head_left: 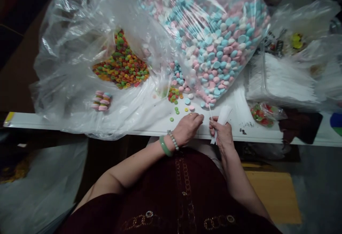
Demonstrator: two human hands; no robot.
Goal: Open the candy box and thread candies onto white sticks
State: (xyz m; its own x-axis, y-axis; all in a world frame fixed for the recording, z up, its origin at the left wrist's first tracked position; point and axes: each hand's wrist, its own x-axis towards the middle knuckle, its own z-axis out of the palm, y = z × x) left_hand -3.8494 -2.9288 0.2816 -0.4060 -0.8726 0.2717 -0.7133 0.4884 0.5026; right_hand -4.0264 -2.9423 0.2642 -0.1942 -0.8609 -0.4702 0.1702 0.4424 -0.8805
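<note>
My right hand [222, 133], at the table's front edge, is closed round a thin white stick [210, 110] that points up and away. A folded white sheet [224, 115] is also in its grip, standing out between thumb and palm. My left hand [189, 128], with a green bangle and beaded bracelet at the wrist, is beside it with fingers curled together; anything in them is hidden. Just beyond it lie small green rings [176, 110], a yellow ring [186, 109], a blue disc-shaped piece [187, 101] and a pink one [191, 108]. More coloured rings [174, 94] lie in a small heap behind.
A large clear bag [221, 55] of pink, blue and white pieces fills the back. To the left, another clear bag [80, 52] surrounds many coloured rings [123, 70]. Stacked pink pieces [101, 101] stand left. On the right are white sticks [288, 80] and a small candy bag [263, 115].
</note>
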